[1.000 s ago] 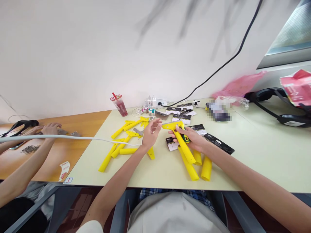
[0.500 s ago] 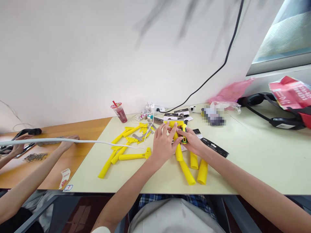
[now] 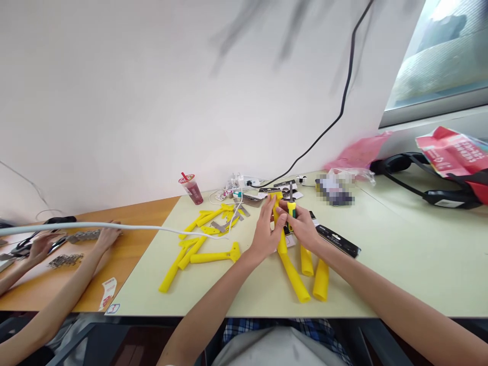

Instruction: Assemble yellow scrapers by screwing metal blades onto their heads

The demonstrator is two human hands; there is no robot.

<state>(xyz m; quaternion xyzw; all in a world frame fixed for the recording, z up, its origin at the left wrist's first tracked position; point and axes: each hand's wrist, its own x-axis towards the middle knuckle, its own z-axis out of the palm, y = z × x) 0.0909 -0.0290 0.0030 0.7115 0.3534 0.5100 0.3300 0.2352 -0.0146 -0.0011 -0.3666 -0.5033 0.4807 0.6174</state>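
My left hand [image 3: 266,230] is closed around a yellow scraper [image 3: 282,245], its head pointing away from me and its handle toward me. In my right hand [image 3: 304,227] is a screwdriver [image 3: 292,209] with a yellow and dark green handle, its shaft pointing up beside the scraper head. The two hands are close together, and the right fingers also reach the scraper. Below them several more yellow handles [image 3: 295,279] lie on the table. To the left is a loose group of yellow scraper handles [image 3: 211,257] and thin metal blades [image 3: 218,226].
A cup of red drink [image 3: 192,189] and a power strip [image 3: 249,182] stand by the wall. Black packages [image 3: 338,240] lie right of my hands, a headset [image 3: 419,188] farther right. A white cable [image 3: 152,226] crosses the left side. Another person's hands [image 3: 108,235] work at the adjoining table.
The screwdriver has turned upright, its shaft now pointing up. The scraper head has rotated and no longer faces me broadside. My view has shifted slightly.
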